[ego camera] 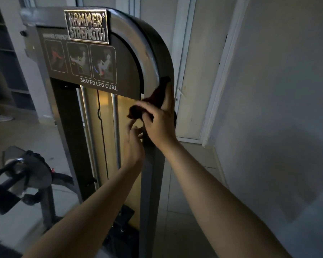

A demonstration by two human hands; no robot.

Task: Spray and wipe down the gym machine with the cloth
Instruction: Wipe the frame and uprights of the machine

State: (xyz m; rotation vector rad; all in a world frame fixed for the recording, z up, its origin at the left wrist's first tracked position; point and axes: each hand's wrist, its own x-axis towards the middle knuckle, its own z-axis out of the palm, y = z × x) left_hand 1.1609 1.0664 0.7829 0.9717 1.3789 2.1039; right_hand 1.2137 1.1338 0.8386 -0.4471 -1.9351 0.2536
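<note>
The cloth (157,98) I saw was dark, reddish-brown and crumpled, bunched into a loose wad. It sat against the right upright of the gym machine (150,53), just under the point where the grey frame curved over at the top. My right hand (159,125) gripped it, most fingers curled around the wad and one finger lying straight up along the post. My left hand (133,146) hung just below with its fingers loosely bent, holding nothing; I could not tell whether the fingertips touched the cloth's lower end.

By count: one cloth, one machine, two hands. The machine carried one nameplate (86,27) reading Hammer Strength, three exercise diagrams (80,60) above the words Seated Leg Curl, two bright guide rods (116,131) and one dark cable (103,142) between them.

A pale door (196,71) stood just behind the post and a plain wall (278,90) to its right. A padded arm (29,164) of the machine sat at lower left, and a shoe (2,118) showed at the far left edge. My right hand and the cloth hid part of the post.
</note>
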